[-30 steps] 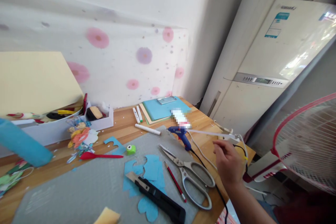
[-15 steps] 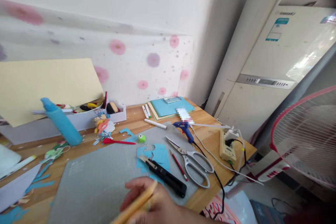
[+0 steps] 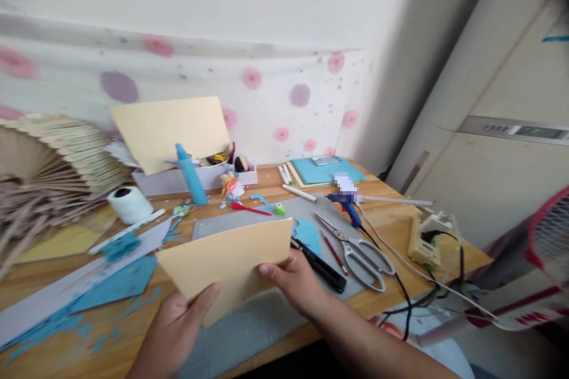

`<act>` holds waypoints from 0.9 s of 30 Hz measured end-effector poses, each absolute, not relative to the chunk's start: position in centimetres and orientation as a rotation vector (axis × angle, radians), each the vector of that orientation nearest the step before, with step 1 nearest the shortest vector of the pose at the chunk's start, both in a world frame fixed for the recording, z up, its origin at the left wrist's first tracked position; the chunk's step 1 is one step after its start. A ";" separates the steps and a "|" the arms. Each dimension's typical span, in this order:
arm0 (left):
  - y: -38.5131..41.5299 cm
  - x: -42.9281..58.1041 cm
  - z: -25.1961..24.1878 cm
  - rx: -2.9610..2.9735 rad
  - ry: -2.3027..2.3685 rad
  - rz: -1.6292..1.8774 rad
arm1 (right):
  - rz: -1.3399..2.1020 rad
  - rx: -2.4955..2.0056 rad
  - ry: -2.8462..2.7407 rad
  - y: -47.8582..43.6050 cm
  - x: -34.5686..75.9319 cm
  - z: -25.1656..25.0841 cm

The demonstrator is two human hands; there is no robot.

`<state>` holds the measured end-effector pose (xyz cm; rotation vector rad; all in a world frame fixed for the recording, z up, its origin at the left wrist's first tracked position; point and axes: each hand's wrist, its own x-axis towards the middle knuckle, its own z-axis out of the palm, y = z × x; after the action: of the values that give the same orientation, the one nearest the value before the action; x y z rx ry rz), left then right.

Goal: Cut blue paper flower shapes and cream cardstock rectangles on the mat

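I hold a tan sheet of card (image 3: 226, 263) up over the grey cutting mat (image 3: 249, 314), with both hands on it. My left hand (image 3: 178, 325) grips its lower left edge, thumb on the front. My right hand (image 3: 293, 281) pinches its right edge, thumb on the front. Just right of my right hand lie a black utility knife (image 3: 322, 269), a red pencil (image 3: 334, 251) and large grey scissors (image 3: 358, 249). Pale blue paper cut-outs (image 3: 306, 234) show behind the sheet.
A blue glue gun (image 3: 349, 207) and its black cord run to a power strip (image 3: 422, 246) near the table's right edge. A blue bottle (image 3: 191, 174), a white box (image 3: 200, 174), a thread spool (image 3: 130, 204) and blue paper scraps (image 3: 115, 278) lie left. A pink fan (image 3: 549, 231) stands at right.
My right hand left the power strip area and came back to the mat. Both hands now hold the tan sheet up. The view swung left, showing more of the table.
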<state>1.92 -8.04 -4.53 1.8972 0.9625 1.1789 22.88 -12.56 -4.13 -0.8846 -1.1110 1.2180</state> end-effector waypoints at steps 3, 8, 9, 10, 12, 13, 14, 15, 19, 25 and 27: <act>-8.6 2.2 -4.0 1.630 0.964 1.120 | 1.223 -0.861 -1.127 -12.2 22.3 -4.1; -8.8 0.5 -4.4 1.652 1.062 1.260 | 1.097 -0.828 -1.156 -11.5 22.2 -3.0; -8.8 0.1 -4.4 1.758 1.077 1.310 | 1.035 -0.826 -1.171 -11.5 22.4 -2.3; -8.7 -0.2 -4.3 1.872 1.078 1.344 | 0.960 -0.824 -1.196 -11.5 22.7 -1.4; -8.6 -0.8 -4.0 2.080 1.015 1.368 | 0.627 -0.830 -1.343 -11.9 23.5 0.6; -8.5 -1.0 -4.0 2.151 0.960 1.368 | 0.452 -0.810 -1.457 -12.3 24.0 1.5; -8.5 -1.3 -4.0 2.191 0.902 1.367 | 0.328 -0.764 -1.576 -12.8 24.5 2.1; -8.5 -1.6 -4.1 2.230 0.847 1.358 | 0.265 -0.704 -1.708 -13.4 24.9 2.5; -8.7 -3.5 -5.8 2.610 0.736 1.277 | 0.151 -0.685 -2.047 -15.8 26.2 0.2; -10.2 -5.1 -8.0 2.821 0.905 1.229 | 0.262 -0.918 -2.047 -18.7 26.1 -6.1; -10.5 -5.1 -7.6 2.764 0.898 1.279 | 0.251 -0.953 -2.003 -19.1 25.9 -6.8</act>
<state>-5.08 -10.54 -7.57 2.7641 0.8980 1.2791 25.85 -19.14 -6.84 -0.9526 -2.0026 0.2515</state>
